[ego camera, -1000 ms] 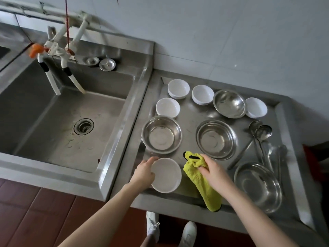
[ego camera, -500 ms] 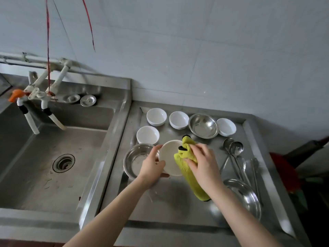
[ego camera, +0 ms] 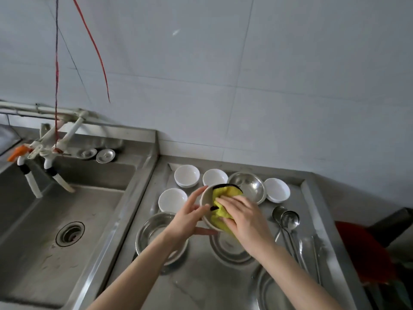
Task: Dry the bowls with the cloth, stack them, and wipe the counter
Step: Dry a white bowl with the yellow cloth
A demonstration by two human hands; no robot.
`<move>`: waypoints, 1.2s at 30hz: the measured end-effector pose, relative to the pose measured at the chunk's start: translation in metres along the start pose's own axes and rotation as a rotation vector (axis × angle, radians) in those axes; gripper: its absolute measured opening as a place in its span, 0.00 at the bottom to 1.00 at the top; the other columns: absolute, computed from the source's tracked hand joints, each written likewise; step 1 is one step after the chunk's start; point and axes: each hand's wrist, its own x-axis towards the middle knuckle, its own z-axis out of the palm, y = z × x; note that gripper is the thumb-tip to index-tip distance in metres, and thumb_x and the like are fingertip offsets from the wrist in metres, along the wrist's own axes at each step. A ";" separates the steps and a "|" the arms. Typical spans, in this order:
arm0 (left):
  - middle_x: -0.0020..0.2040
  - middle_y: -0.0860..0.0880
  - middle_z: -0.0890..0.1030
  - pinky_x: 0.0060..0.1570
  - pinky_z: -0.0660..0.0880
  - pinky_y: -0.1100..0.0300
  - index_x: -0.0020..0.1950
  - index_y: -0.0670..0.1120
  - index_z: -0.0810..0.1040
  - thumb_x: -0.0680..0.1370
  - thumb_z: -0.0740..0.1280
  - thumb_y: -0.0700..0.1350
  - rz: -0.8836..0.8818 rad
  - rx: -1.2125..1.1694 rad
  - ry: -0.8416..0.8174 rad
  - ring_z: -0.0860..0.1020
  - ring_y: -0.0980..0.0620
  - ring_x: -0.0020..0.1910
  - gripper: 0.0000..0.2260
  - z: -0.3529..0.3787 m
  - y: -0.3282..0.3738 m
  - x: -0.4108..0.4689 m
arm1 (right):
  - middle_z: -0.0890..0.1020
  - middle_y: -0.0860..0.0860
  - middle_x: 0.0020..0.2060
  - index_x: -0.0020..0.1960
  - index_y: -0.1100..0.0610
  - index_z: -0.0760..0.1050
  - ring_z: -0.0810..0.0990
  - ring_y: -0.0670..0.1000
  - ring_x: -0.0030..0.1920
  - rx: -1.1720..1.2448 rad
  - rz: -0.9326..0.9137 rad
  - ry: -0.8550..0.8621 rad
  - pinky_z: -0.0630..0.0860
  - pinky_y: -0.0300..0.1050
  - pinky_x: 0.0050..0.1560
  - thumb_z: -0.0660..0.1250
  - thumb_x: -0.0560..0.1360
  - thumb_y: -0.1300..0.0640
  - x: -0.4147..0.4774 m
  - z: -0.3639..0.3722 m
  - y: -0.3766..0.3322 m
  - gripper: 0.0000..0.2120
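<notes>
My left hand (ego camera: 190,217) holds a white bowl (ego camera: 206,198) tilted up above the steel counter (ego camera: 201,285), fingers along its rim and thumb under it. Inside the bowl lies the yellow cloth (ego camera: 225,193), and my right hand (ego camera: 244,218) presses it down with fingers laid flat. Part of the cloth hangs out under that hand. Several more white bowls stand on the counter: two at the back (ego camera: 186,175) (ego camera: 215,176), one at the left (ego camera: 172,199), one at the far right (ego camera: 277,190).
Steel bowls sit at the back (ego camera: 251,186), under my left forearm (ego camera: 152,233), below the held bowl (ego camera: 230,249) and at the front right (ego camera: 271,291). Ladles and utensils (ego camera: 288,220) lie on the right. A deep sink (ego camera: 69,220) with taps (ego camera: 44,157) is on the left.
The white bowl has come up off the counter in my left hand. My right hand has brought the cloth from beside the bowl into it. The camera has tilted up toward the wall.
</notes>
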 end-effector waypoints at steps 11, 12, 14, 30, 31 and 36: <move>0.59 0.41 0.81 0.50 0.78 0.33 0.73 0.58 0.68 0.81 0.63 0.41 0.067 -0.042 0.001 0.79 0.39 0.59 0.22 0.028 0.011 0.018 | 0.81 0.44 0.55 0.61 0.50 0.73 0.77 0.45 0.56 0.152 -0.112 -0.162 0.70 0.43 0.63 0.58 0.78 0.48 0.017 -0.023 0.018 0.14; 0.60 0.41 0.81 0.50 0.77 0.32 0.73 0.58 0.67 0.81 0.63 0.41 0.074 -0.047 0.008 0.79 0.39 0.59 0.22 0.028 0.011 0.018 | 0.82 0.44 0.52 0.59 0.50 0.73 0.78 0.46 0.53 0.164 -0.115 -0.189 0.71 0.44 0.60 0.58 0.78 0.47 0.018 -0.024 0.020 0.13; 0.60 0.40 0.80 0.50 0.78 0.32 0.73 0.58 0.67 0.81 0.63 0.41 0.091 -0.048 0.008 0.79 0.39 0.60 0.22 0.025 0.013 0.017 | 0.82 0.45 0.47 0.55 0.51 0.74 0.78 0.46 0.48 0.136 -0.114 -0.226 0.73 0.44 0.55 0.57 0.78 0.45 0.020 -0.028 0.023 0.14; 0.60 0.40 0.79 0.50 0.79 0.37 0.70 0.59 0.72 0.81 0.63 0.40 0.083 -0.041 -0.101 0.79 0.39 0.60 0.21 0.007 0.039 0.022 | 0.65 0.45 0.73 0.76 0.51 0.57 0.58 0.44 0.73 0.165 -0.033 -0.229 0.40 0.29 0.67 0.56 0.81 0.51 0.045 -0.046 -0.008 0.24; 0.61 0.40 0.79 0.50 0.78 0.36 0.71 0.59 0.71 0.81 0.64 0.41 0.086 -0.049 -0.096 0.78 0.40 0.60 0.21 0.005 0.042 0.023 | 0.68 0.45 0.71 0.75 0.51 0.60 0.60 0.44 0.71 0.215 -0.025 -0.242 0.42 0.29 0.67 0.57 0.81 0.52 0.047 -0.047 -0.010 0.23; 0.61 0.43 0.81 0.48 0.79 0.34 0.73 0.56 0.69 0.81 0.64 0.39 0.099 -0.056 -0.064 0.79 0.42 0.60 0.22 -0.004 0.048 0.026 | 0.81 0.46 0.54 0.60 0.50 0.74 0.74 0.48 0.57 0.298 0.009 -0.302 0.70 0.46 0.59 0.59 0.78 0.54 0.046 -0.046 -0.005 0.13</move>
